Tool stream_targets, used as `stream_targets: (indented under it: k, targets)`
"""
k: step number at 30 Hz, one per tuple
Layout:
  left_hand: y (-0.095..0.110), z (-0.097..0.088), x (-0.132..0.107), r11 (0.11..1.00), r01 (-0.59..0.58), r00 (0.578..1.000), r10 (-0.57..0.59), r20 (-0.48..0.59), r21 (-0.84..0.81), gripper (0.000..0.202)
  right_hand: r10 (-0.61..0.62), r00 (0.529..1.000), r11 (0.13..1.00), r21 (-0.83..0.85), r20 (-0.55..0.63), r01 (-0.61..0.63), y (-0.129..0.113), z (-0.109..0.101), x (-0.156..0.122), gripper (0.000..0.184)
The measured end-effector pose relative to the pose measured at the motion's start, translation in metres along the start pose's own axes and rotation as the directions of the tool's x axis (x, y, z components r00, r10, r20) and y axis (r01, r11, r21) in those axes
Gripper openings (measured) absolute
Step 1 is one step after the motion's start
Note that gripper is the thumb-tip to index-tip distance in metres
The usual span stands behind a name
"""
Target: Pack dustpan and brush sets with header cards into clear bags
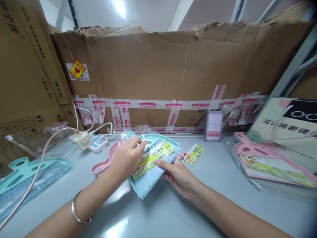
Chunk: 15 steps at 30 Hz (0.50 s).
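Both hands are on a light-blue dustpan and brush set (146, 185), tilted above the table. A yellow-green printed label (155, 157) lies across its bristles. My right hand (177, 175) grips the set's right side, thumb on top over the label's edge and fingers underneath. Curled over the upper left part near the handle, my left hand (130, 155) has its fingers bent together; their tips are partly hidden. Behind the left wrist lies a pink dustpan (104, 164), mostly covered. A loose label card (194, 154) rests just right of the set.
To the left, another blue dustpan set (37, 170) lies in clear plastic under a cable (43, 155). A bagged pink set (272, 162) is at the right. A power strip (98, 144) with a plug, a blurred-out upright object (214, 126) and a large carton (158, 72) stand behind.
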State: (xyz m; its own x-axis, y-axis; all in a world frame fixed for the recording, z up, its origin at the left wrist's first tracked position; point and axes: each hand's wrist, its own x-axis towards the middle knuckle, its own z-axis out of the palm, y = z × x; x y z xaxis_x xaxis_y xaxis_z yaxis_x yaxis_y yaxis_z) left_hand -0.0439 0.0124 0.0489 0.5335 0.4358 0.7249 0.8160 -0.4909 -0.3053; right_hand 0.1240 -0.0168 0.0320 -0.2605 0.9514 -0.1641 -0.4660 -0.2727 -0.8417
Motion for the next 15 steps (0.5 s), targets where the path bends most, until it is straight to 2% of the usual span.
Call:
stream_targets:
  k: [4,6,7,9,10,11,12,13,14,15]
  targets:
    - [0.009,0.000,0.001,0.979,-0.173,0.985,0.170,-0.034,-0.111,0.021,0.015,0.999,0.997,0.078,-0.041,-0.012,0.010,0.003,0.000,0.038]
    - [0.008,-0.002,0.000,0.968,-0.177,0.984,0.180,-0.004,-0.180,0.021,0.010,0.998,0.993,0.120,-0.069,-0.002,0.013,0.003,0.002,0.041]
    - [0.006,-0.003,0.000,0.962,-0.145,0.989,0.150,0.002,-0.232,0.020,0.001,0.997,0.990,0.140,-0.077,0.010,0.013,0.002,0.003,0.042]
    - [-0.001,-0.005,0.000,0.934,-0.016,1.000,0.017,-0.002,-0.356,0.020,-0.027,0.995,0.983,0.176,-0.095,0.044,0.013,0.000,0.005,0.044]
    - [-0.004,-0.005,-0.001,0.905,0.081,0.996,-0.092,-0.006,-0.417,0.024,-0.048,0.993,0.978,0.194,-0.108,0.069,0.012,-0.001,0.006,0.046]
    - [-0.008,-0.004,-0.001,0.857,0.203,0.972,-0.233,-0.006,-0.474,0.032,-0.070,0.989,0.972,0.214,-0.130,0.097,0.011,-0.002,0.008,0.047]
    - [-0.011,-0.003,-0.001,0.774,0.344,0.918,-0.397,0.015,-0.531,0.040,-0.085,0.984,0.965,0.231,-0.158,0.121,0.009,-0.002,0.009,0.047]
    - [-0.013,-0.001,-0.001,0.644,0.489,0.824,-0.563,0.068,-0.589,0.047,-0.090,0.978,0.961,0.243,-0.188,0.135,0.007,-0.003,0.010,0.046]
    - [-0.014,0.002,-0.001,0.468,0.610,0.699,-0.698,0.156,-0.640,0.053,-0.085,0.972,0.958,0.250,-0.219,0.141,0.006,-0.003,0.011,0.045]
    - [-0.014,0.005,-0.001,0.261,0.689,0.563,-0.781,0.272,-0.676,0.057,-0.074,0.966,0.958,0.251,-0.246,0.137,0.004,-0.003,0.012,0.043]
